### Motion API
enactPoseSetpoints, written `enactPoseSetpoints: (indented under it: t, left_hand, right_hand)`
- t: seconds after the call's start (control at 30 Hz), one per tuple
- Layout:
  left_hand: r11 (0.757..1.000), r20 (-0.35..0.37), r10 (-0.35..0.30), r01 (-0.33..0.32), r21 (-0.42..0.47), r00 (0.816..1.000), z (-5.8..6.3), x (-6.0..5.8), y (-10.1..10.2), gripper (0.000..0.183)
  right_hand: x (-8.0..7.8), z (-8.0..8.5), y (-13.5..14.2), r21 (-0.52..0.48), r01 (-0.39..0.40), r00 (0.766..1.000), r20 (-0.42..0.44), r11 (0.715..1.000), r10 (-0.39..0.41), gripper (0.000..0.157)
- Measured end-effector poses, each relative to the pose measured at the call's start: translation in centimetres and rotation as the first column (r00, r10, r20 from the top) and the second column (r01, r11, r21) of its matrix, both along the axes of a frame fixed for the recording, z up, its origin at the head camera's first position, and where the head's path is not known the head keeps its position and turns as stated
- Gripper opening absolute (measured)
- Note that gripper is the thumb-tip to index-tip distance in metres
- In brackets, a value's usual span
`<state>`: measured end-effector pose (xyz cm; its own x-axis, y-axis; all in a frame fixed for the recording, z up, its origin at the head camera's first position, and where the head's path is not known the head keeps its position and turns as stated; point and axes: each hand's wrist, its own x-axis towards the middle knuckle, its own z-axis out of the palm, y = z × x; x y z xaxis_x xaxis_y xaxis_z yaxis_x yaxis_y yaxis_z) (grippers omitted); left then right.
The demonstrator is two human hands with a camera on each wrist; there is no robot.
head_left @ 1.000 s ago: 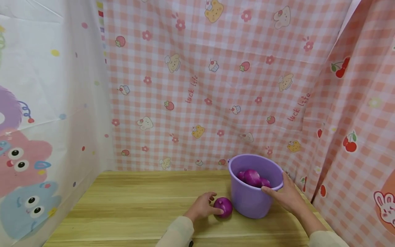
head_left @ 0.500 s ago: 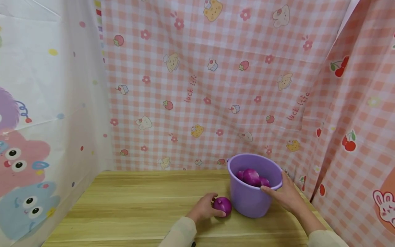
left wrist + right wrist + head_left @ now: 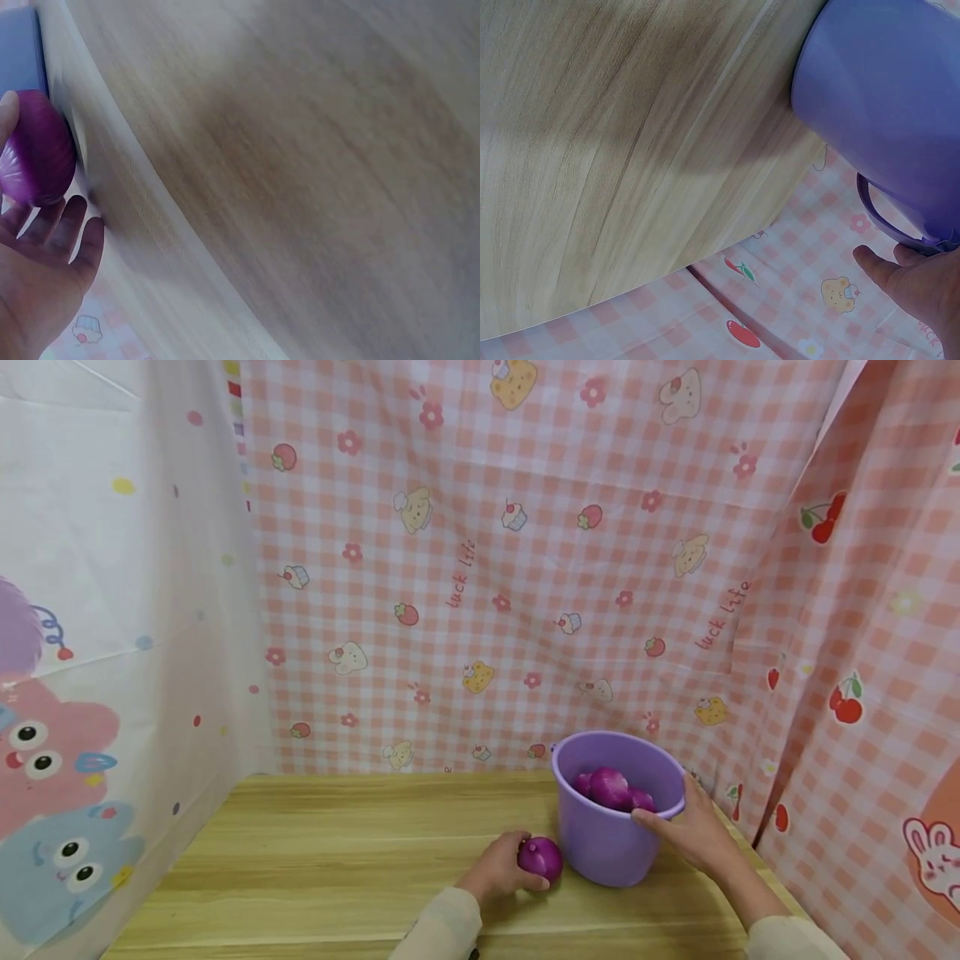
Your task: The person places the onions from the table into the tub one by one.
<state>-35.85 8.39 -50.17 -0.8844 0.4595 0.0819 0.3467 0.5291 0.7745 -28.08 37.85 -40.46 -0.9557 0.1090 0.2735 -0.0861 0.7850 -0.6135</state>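
Observation:
My left hand (image 3: 501, 868) grips a red onion (image 3: 542, 860) on the wooden table, thumb at its near side and fingers behind it. In the left wrist view, the thumb lies on the onion (image 3: 45, 150) and the other fingers curve beneath it. Just right of the onion stands a purple bucket (image 3: 607, 852), upright, with several red onions (image 3: 609, 789) inside. My right hand (image 3: 693, 831) holds the bucket's rim at its right side, thumb along the near edge. The right wrist view shows the bucket's handle (image 3: 885, 221) hanging beside the fingers.
The wooden table (image 3: 337, 860) reaches back to a pink checked curtain (image 3: 450, 610). Another checked curtain (image 3: 870, 693) hangs close by the right arm, and a white cartoon-printed sheet (image 3: 187, 652) hangs on the left.
My left hand has moved slightly right and closed its thumb and fingers around the onion. The right hand stays on the bucket's rim. The head view has shifted slightly.

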Motion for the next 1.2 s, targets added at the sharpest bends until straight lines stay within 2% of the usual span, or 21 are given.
enactPoseSetpoints:
  t: [0.43, 0.6, 0.8, 1.03, 1.2]
  left_hand:
    - [1.0, -0.059, 0.008, -0.008, -0.006, 0.998, 0.2, -0.4, -0.6, 0.073]
    - [1.0, -0.092, 0.011, -0.012, -0.011, 0.996, 0.8, -0.5, -1.0, 0.072]
    - [1.0, -0.099, 0.026, -0.024, 0.015, 0.995, 1.8, -0.5, -1.7, 0.07]
    - [0.999, -0.148, 0.04, -0.04, 0.0, 0.988, 2.1, -1.4, -2.2, 0.072]
    - [0.999, -0.156, 0.034, -0.034, 0.007, 0.987, 3.3, -1.6, -2.6, 0.072]
  right_hand:
    - [0.0, 0.1, 0.0, -0.013, -0.008, 1.0, -0.011, 1.0, 0.008, 0.106]
    - [0.1, 0.0, 0.0, -0.018, -0.009, 1.0, -0.008, 1.0, 0.008, 0.106]
    - [0.1, 0.0, 0.0, -0.017, -0.007, 1.0, -0.004, 1.0, 0.007, 0.107]
    - [0.0, 0.0, 0.0, -0.02, -0.011, 1.0, -0.015, 1.0, 0.01, 0.107]
    - [0.0, 0.0, 0.0, -0.021, -0.01, 1.0, -0.003, 1.0, 0.01, 0.107]
